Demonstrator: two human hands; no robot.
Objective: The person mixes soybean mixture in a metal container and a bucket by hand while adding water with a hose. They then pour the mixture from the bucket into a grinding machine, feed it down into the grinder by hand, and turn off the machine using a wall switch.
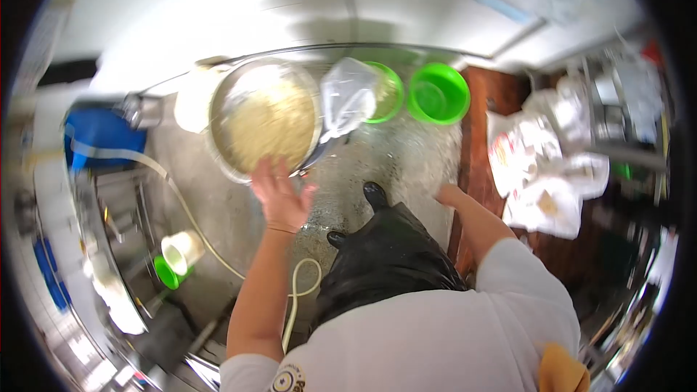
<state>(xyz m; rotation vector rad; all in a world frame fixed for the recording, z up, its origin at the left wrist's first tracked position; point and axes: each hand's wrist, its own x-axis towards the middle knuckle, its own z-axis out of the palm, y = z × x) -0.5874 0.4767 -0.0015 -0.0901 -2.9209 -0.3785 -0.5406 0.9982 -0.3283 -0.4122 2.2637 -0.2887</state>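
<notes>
My left hand (pixel 280 194) has its fingers spread over the near rim of a large round metal bowl (pixel 216 147), and nothing shows in its grasp. Whether the fingertips touch the rim or the contents is unclear. Pale, lumpy food (pixel 272 122) fills much of the bowl. Off to the right, my right hand (pixel 448 194) hangs low over the floor beside a reddish-brown board edge, blurred, with its fingers hidden. A clear plastic bag (pixel 348 98) lies just right of the bowl, against a green bucket (pixel 387 94) with pale contents. Another green bucket (pixel 439 94) stands beside it.
White plastic bags (pixel 541 167) are piled at the right. A blue container (pixel 105 134) stands at the left, with a pale hose (pixel 190 214) curving across the wet floor. A white bucket (pixel 183 251) and a green one (pixel 168 274) are at the lower left.
</notes>
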